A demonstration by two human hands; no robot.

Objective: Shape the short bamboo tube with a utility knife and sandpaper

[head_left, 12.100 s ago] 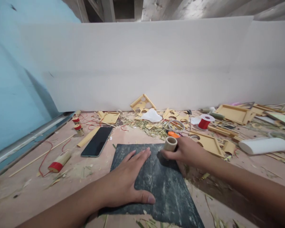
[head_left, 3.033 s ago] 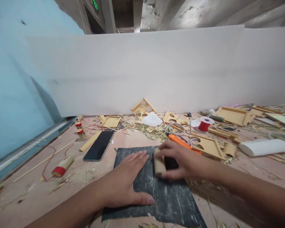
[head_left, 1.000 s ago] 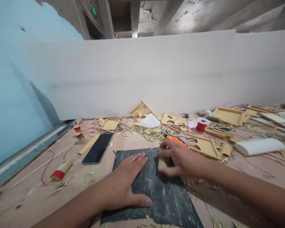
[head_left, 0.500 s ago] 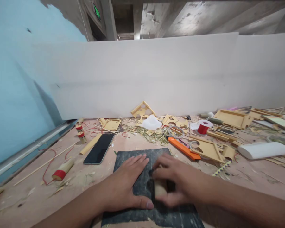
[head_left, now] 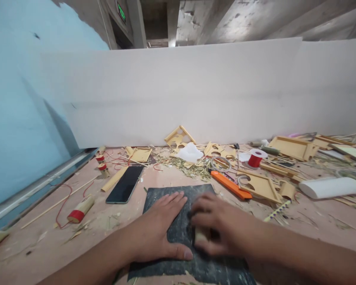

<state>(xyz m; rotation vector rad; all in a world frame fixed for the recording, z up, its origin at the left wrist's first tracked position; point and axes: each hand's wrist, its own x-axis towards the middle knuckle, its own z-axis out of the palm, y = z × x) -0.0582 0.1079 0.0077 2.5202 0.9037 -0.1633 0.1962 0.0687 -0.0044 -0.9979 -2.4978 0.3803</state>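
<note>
Right hand now sits lower on the dark sheet than one second ago, and the orange cutter, then partly covered by it, shows along its length. Bamboo piece has shifted down with the hand.

State of hands: right has fingers curled, thumb below, closed around the bamboo piece; some motion blur, exact contacts unclear. Left hand open and flat, fingers spread, pressed on the left part of the sheet, nothing gripped.

Position: bamboo piece at lower centre of frame, on the sheet, mostly hidden by the right hand.

Handling (judged): piece likely light and stiff, dry rather than slippery, though its rounded side could roll. Best hold: both sides of the barrel, fingertips clear of the sheet surface. Sheet looks thin and flexible; it could slide or buckle without a flat palm on it.

Surroundings: phone left of the sheet; red-banded bamboo with red cord farther left. Shavings above the sheet, red spool and white roll at right. Nearest obstruction: orange cutter, just beyond the sheet's upper right corner; blade state cannot be told.
</note>
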